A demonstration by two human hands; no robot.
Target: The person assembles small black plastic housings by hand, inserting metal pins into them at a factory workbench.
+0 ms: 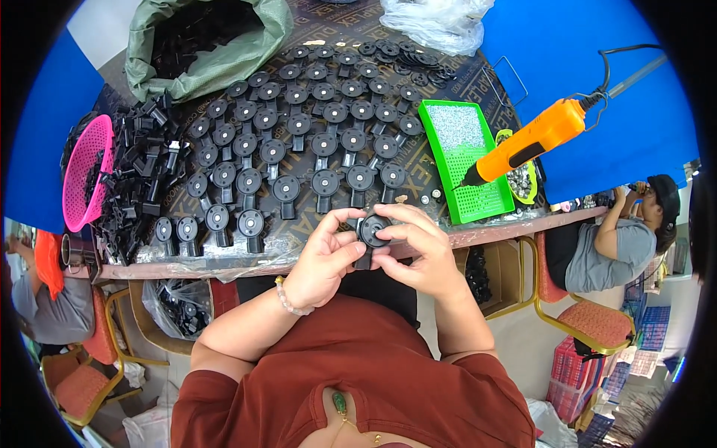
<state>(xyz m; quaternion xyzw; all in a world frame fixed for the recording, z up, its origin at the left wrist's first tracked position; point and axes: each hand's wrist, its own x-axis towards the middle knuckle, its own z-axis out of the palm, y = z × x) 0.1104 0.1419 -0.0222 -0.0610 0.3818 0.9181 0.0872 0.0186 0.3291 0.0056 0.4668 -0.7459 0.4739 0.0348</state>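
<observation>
At the table's near edge, both my hands hold a black plastic part with a round disc head and a short stem (372, 233). My left hand (323, 260) closes thumb and fingers on its left side. My right hand (422, 250) grips it from the right, fingertips on the disc. Beyond them, many similar black disc-headed parts (285, 188) lie in rough rows, each with a small bright spot at its centre. To the right, an orange electric screwdriver (534, 138) hangs tilted, its tip over a green tray (441, 160) filled with small silvery pieces.
Loose black pieces (149, 175) heap at the left beside a pink basket (73, 179). Behind stand an open green sack (216, 84), stacked black discs (407, 56) and a clear plastic bag (441, 22). A yellow-green dish (532, 183) sits right of the tray. Other people sit at both sides.
</observation>
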